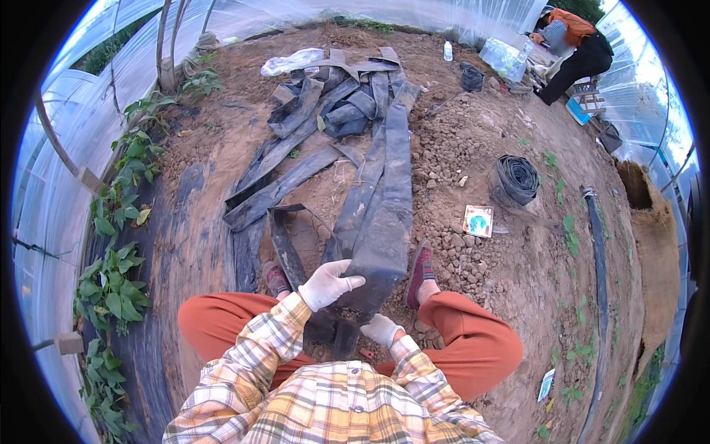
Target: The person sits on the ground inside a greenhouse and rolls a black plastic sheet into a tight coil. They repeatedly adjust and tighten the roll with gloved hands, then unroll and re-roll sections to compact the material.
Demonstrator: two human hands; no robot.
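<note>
Both of my hands wear white gloves and are at a folded black plastic strip [383,238] between my knees. My left hand [331,286] grips the strip's left edge, its thumb on the near side and its other fingers partly hidden. Lower down, my right hand [381,330] is closed at the near underside of the bundle, most of its fingers out of sight. From there the strip runs away from me over the soil into a loose, tangled heap of black plastic strip [349,111]. Another length [285,250] loops beside my left foot.
Right of me lie a coiled black strip [516,180], a printed packet [478,221] and a thin black hose [598,261]. Leafy plants [113,283] line the left plastic wall. At far right a person [579,44] bends near a water bottle [448,51] and clear plastic bundle [503,58].
</note>
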